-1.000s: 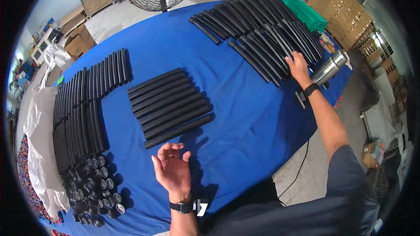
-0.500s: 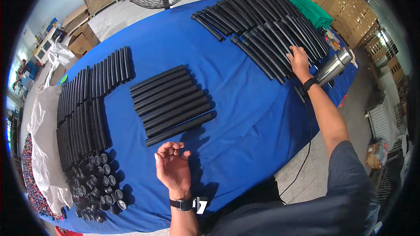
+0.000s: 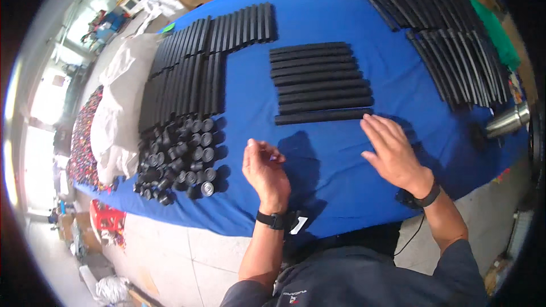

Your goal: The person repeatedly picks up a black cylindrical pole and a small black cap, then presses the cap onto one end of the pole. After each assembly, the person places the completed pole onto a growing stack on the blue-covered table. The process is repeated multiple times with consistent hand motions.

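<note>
Several black tubes (image 3: 318,84) lie side by side in a row at the middle of the blue cloth. My right hand (image 3: 393,152) has its fingers stretched out, the tips at the right end of the nearest tube (image 3: 321,118); whether they touch it I cannot tell. Below the row's left end hovers my left hand (image 3: 266,175), fingers loosely curled and apart, holding nothing visible. To its left lies a heap of round black caps (image 3: 176,156). At the far right, long black tubes with thicker ends (image 3: 460,62) are laid in two overlapping rows.
More black tubes (image 3: 182,91) are stacked left of the middle row, beside a white plastic bag (image 3: 122,102). A steel flask (image 3: 508,120) lies at the table's right edge, near a green crate (image 3: 495,34). A red stool (image 3: 107,216) stands on the floor at lower left.
My right hand has come away from the tubes at the right to the near end of the middle row. My left hand stays near that row. The view has swung left.
</note>
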Tool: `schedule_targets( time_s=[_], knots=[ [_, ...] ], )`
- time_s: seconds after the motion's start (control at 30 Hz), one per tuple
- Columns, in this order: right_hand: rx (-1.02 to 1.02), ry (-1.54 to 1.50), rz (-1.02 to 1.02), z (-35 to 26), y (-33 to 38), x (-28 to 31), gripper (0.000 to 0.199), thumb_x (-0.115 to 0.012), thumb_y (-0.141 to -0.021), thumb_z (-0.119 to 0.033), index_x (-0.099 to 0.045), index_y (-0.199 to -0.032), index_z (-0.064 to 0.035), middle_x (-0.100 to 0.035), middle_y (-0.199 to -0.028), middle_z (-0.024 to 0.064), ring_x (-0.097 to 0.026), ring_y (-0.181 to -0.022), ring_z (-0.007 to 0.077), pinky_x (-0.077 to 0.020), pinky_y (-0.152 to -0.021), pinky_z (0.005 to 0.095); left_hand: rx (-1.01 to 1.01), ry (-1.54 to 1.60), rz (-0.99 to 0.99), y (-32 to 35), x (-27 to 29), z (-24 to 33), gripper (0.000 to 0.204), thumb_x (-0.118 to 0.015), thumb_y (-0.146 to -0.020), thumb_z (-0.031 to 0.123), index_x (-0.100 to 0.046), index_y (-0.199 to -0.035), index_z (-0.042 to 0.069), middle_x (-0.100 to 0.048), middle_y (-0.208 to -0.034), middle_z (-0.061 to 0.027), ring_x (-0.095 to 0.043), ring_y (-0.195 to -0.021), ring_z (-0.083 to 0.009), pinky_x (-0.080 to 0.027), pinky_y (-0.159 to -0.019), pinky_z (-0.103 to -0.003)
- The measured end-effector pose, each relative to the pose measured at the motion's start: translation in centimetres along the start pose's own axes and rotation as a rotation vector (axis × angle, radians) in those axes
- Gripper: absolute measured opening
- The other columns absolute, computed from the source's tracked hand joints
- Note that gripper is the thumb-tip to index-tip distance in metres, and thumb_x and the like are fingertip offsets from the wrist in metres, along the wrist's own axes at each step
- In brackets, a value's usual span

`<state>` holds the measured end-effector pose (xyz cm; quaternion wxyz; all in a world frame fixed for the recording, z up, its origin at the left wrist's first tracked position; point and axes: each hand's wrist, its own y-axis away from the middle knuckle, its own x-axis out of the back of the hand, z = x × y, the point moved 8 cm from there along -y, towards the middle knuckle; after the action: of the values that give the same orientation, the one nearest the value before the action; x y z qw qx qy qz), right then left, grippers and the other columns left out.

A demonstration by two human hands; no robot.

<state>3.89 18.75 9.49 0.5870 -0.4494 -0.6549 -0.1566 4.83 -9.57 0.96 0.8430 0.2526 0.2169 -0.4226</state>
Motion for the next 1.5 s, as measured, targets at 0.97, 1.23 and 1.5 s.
schedule_targets(
  time_s=[0.97, 1.23, 1.5],
  knots=[
    [0.072, -0.159, -0.129, -6.0, -1.0, -4.8, 0.037, -0.081, -0.08, -0.014, -0.064, -0.111, -0.0006, -0.057, -0.1, 0.0122, -0.057, -0.094, 0.0291, -0.0494, -0.085, 0.0409, -0.617, -1.912, 0.093, 1.6, 11.0, 14.8, 0.048, -0.083, -0.082, 0.029, -0.057, -0.113, 0.004, -0.063, -0.106, -0.0177, -0.067, -0.091, -0.0388, -0.055, -0.076, -0.048],
    [-0.134, -0.256, 0.009, -2.4, 1.7, -2.0, 0.031, -0.075, -0.088, -0.009, -0.062, -0.115, -0.0011, -0.061, -0.101, 0.0148, -0.062, -0.09, 0.028, -0.0518, -0.08, 0.0385, -0.182, -0.841, -0.06, 3.4, 8.0, 14.5, 0.03, -0.067, -0.087, 0.009, -0.062, -0.116, 0.003, -0.061, -0.096, -0.0088, -0.061, -0.088, -0.0192, -0.054, -0.071, -0.029],
    [-0.579, -0.773, 0.048, 4.7, 7.7, -1.5, 0.037, -0.083, -0.087, -0.018, -0.06, -0.112, -0.0026, -0.056, -0.081, -0.0022, -0.05, -0.073, 0.0066, -0.044, -0.065, 0.0259, 0.554, 0.085, -0.698, 3.3, -8.5, -0.9, 0.041, -0.066, -0.092, 0.017, -0.059, -0.13, 0.002, -0.063, -0.096, -0.0114, -0.063, -0.081, -0.0225, -0.056, -0.061, -0.032]
  ],
)
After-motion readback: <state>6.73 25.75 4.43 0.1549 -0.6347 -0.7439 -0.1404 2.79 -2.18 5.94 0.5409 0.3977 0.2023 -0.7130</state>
